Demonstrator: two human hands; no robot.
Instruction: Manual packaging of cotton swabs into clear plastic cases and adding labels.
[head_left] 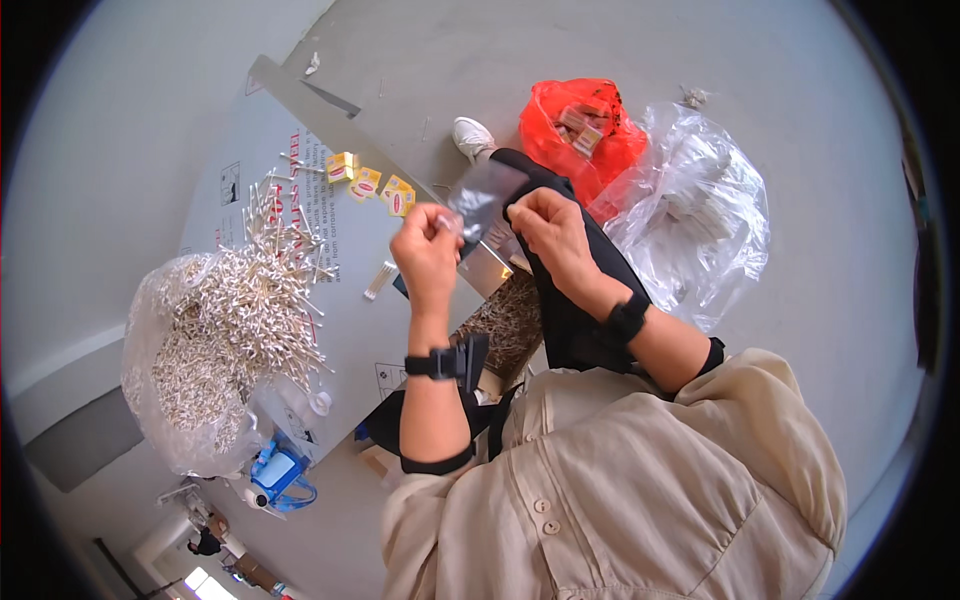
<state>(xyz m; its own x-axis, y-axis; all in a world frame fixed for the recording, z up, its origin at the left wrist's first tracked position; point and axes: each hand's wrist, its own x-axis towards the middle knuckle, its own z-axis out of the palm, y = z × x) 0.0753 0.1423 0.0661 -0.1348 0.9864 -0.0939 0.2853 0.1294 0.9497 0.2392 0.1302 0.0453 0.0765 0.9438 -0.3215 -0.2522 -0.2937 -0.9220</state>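
Observation:
Between my hands, above the table's right edge, is a small clear plastic bag (487,192). My left hand (428,255) is closed, its thumb and fingers pinching the bag's left side. On the other side my right hand (560,243) is also closed in a pinch, its fingertips at the bag's right edge. A short row of cotton swabs (380,280) lies on the table left of my left hand. Beyond it are several yellow printed cards (365,184). A large heap of loose cotton swabs (250,320) spills from a big clear bag (145,345) at the left.
The sheet-covered table (350,345) stands to my left. An open box of loose swabs (505,325) sits beside my legs. On the floor ahead are a red plastic bag (560,100) holding packs and a large clear bag (715,210). A blue strapped item (280,475) is beside the table.

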